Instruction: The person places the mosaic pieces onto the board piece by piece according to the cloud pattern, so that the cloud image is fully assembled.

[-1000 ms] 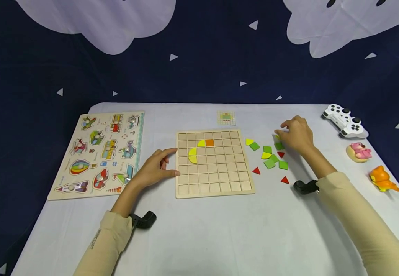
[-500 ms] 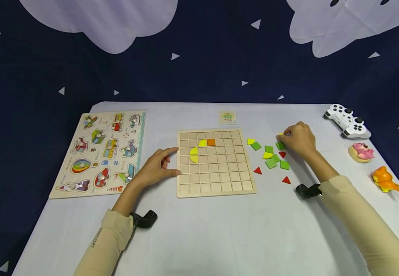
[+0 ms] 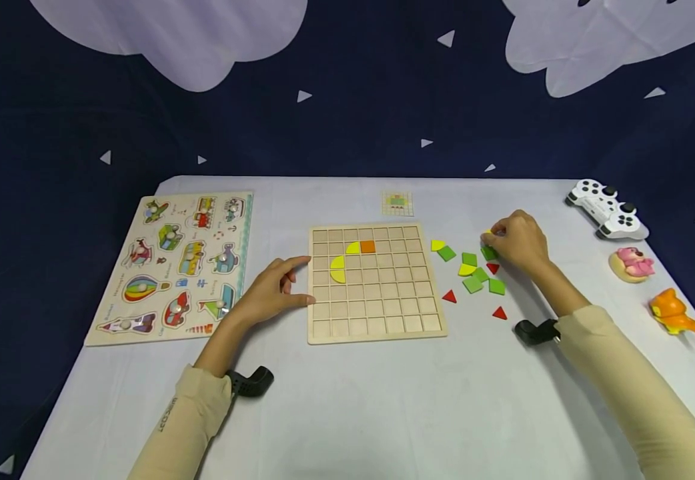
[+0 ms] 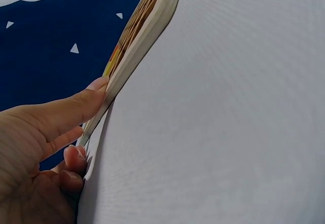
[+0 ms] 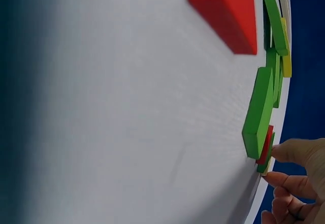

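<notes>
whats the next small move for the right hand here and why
Probably lift the yellow piece that the right hand pinches at the loose pile and carry it to the grid board, which holds only three pieces; the left hand already steadies its edge.

Beige long sleeves (image 3: 635, 373), black wrist cameras (image 3: 250, 383), small lettering on left cuff

Even, bright overhead light with soft shadows; head view sharp but edge-bowed, both wrist views blurred up close.
</notes>
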The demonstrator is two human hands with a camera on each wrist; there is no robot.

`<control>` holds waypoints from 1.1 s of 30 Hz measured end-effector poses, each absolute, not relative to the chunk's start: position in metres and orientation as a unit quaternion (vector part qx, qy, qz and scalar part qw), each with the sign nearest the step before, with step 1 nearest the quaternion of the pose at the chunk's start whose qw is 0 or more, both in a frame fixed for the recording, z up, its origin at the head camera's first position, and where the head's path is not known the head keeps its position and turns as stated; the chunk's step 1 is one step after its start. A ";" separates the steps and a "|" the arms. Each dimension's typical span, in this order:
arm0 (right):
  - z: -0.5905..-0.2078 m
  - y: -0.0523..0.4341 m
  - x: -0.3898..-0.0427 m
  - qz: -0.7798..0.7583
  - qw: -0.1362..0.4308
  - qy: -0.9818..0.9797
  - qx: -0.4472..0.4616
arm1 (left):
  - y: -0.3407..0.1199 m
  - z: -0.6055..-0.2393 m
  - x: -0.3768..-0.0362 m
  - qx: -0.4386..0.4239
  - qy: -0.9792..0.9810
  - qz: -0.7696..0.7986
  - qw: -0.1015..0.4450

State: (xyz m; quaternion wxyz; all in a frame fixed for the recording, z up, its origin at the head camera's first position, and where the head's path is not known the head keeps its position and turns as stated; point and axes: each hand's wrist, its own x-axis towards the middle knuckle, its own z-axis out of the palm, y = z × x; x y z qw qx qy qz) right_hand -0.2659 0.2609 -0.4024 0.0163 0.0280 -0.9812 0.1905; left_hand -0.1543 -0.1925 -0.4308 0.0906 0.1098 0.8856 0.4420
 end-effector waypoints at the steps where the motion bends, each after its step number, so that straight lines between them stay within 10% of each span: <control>1: -0.402 0.261 -0.266 0.191 0.016 -0.981 0.030 | -0.193 -0.431 -0.154 0.110 0.886 0.442 0.090; 33: -0.397 0.228 -0.263 0.197 0.039 -0.967 0.157 | -0.192 -0.431 -0.154 0.111 0.886 0.441 0.086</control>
